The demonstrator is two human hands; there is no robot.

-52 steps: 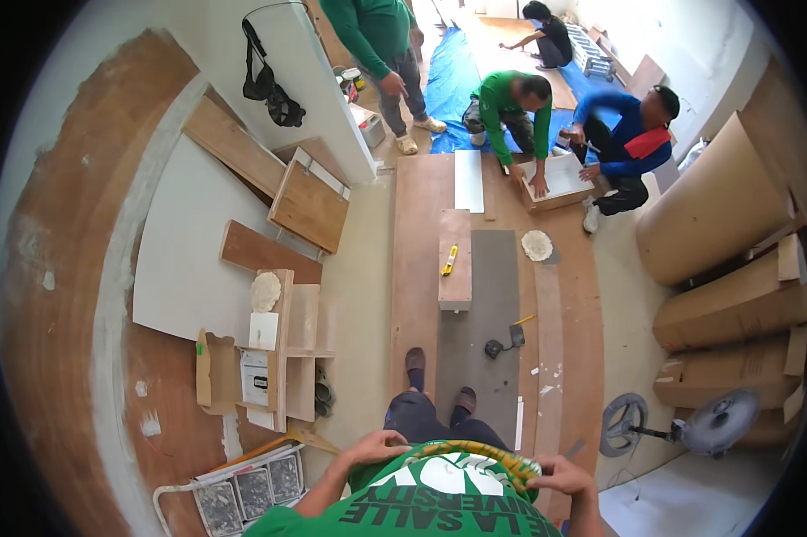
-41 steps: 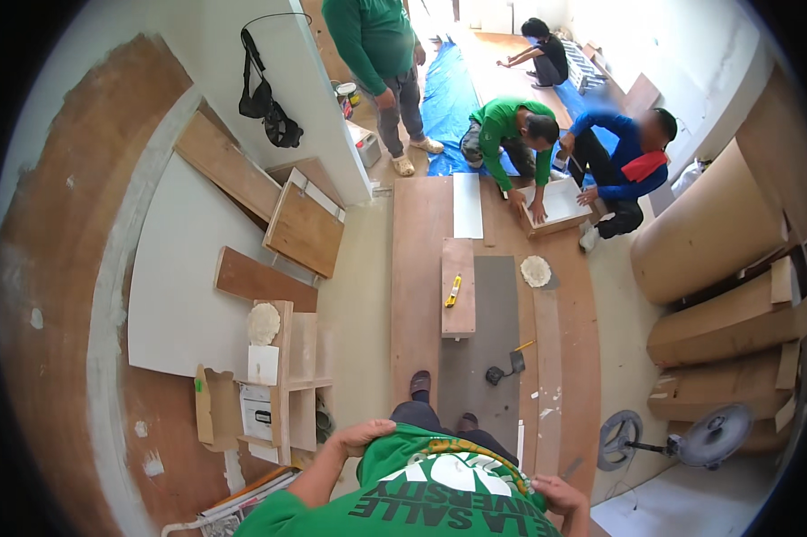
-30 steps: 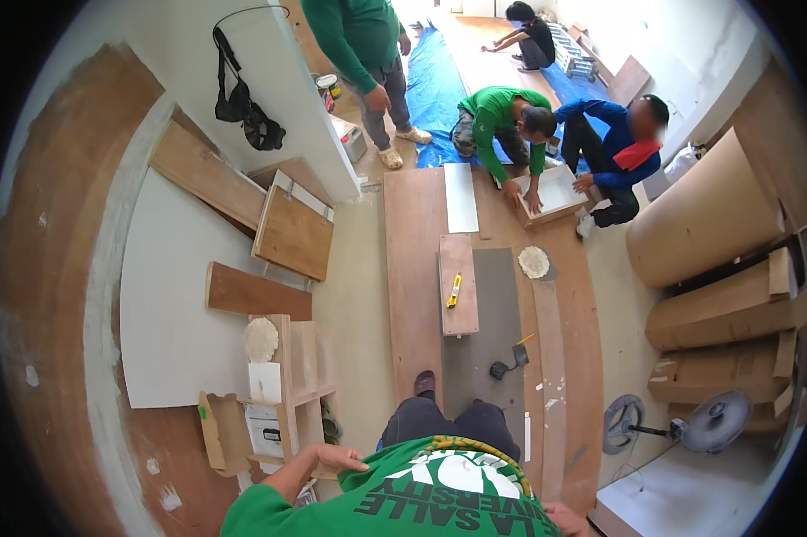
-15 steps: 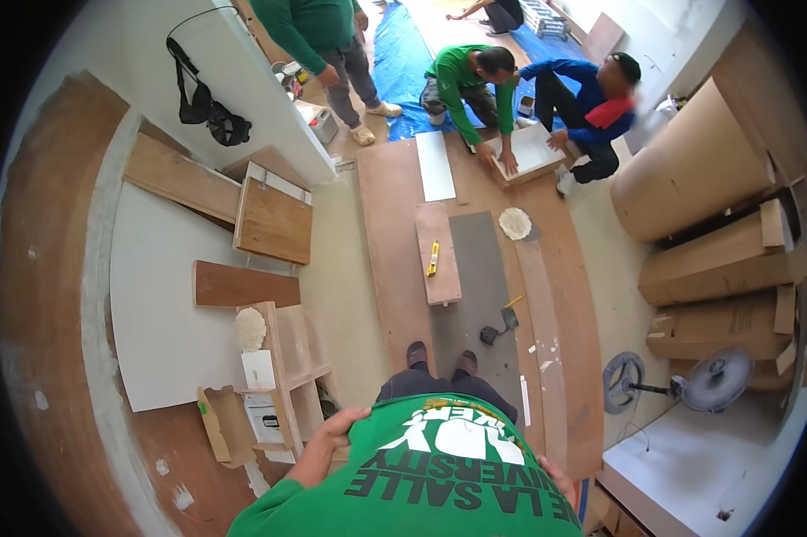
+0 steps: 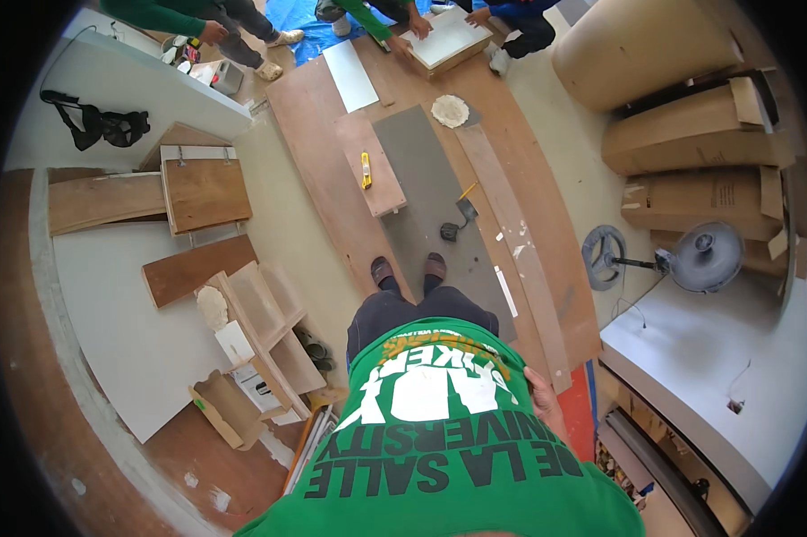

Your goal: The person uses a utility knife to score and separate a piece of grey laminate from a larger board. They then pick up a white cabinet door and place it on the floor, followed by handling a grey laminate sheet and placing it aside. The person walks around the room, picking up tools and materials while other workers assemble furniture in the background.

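My right hand (image 5: 544, 399) is at the right side of my green shirt (image 5: 430, 394), against the cloth near its lower edge. The shirt hides most of its fingers, so I cannot tell whether they grip the cloth. My left hand is out of view. My feet stand on a grey sheet (image 5: 418, 166) laid over brown plywood (image 5: 511, 152). Ahead of them a yellow utility knife (image 5: 366, 170) lies on a narrow wooden box (image 5: 367, 148). A black scraper-like tool (image 5: 457, 222) and a yellow pencil (image 5: 468, 191) lie to its right.
At the far end co-workers' hands (image 5: 418, 29) touch a shallow white-topped wooden box (image 5: 444, 40). Wood panels (image 5: 208, 192) and an open shelf unit (image 5: 273, 309) are on the left. Cardboard boxes (image 5: 681, 134) and a standing fan (image 5: 703, 255) line the right.
My left hand, earlier at the shirt's left edge, has left the view. My view has tilted down and turned, so the floor items sit higher and farther left.
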